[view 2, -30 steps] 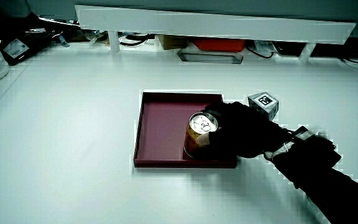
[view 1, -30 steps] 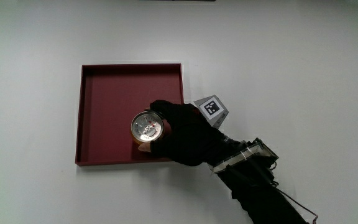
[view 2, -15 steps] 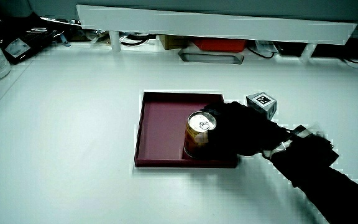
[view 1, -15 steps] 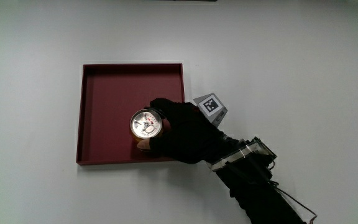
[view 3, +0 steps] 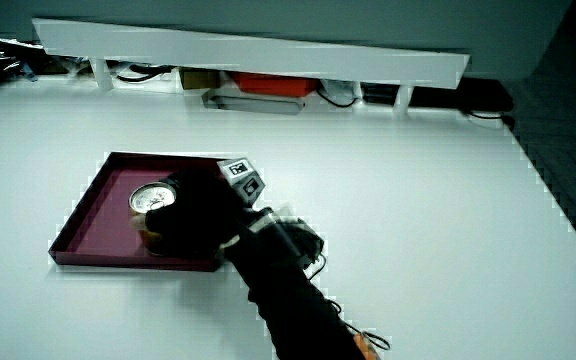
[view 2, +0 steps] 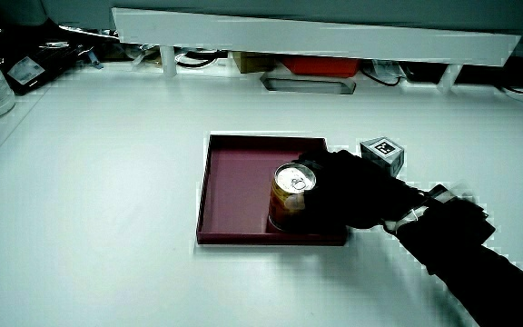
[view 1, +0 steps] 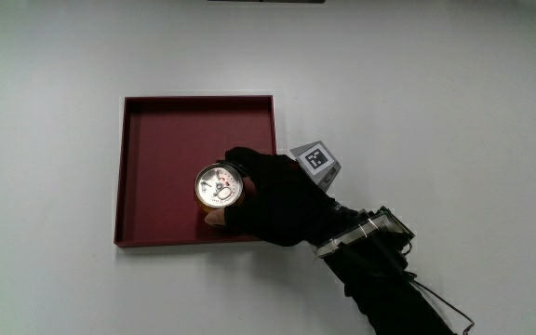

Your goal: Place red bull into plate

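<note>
Can (view 1: 219, 184) (upright) within grip (view 1: 277, 195)

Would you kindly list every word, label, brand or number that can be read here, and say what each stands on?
No text can be read.
Can: only its metal top and a strip of its side show; no brand name is readable.
Cube on the hand: a black-and-white square pattern, no letters or numbers.
Tray: plain dark red, unmarked.

A white table (view 2: 107, 182) runs to a low white partition (view 2: 316, 36).
</note>
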`<action>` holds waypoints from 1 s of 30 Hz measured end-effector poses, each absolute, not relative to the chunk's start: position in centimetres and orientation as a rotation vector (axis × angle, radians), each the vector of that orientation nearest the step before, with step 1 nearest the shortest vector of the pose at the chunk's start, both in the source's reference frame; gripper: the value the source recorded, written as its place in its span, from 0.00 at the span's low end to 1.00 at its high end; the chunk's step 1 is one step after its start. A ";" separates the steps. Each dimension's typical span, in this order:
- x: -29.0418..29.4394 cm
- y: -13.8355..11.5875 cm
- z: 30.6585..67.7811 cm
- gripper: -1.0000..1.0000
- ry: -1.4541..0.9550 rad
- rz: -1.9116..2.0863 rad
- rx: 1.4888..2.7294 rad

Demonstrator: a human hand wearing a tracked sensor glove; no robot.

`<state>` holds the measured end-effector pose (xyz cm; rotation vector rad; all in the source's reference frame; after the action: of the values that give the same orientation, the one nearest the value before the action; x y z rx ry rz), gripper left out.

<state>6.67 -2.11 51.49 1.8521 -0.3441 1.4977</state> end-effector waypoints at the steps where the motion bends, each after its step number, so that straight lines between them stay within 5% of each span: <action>1: 6.7 -2.1 51.5 0.28 -0.343 1.503 1.842; 9: 7.5 -2.3 50.9 0.13 -0.359 1.543 1.774; 18: 10.4 -2.6 45.9 0.00 -0.434 1.534 1.718; 30: 14.7 -2.5 39.1 0.00 -0.467 1.269 1.915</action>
<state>14.75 -2.52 39.09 1.9150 -0.4668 1.2691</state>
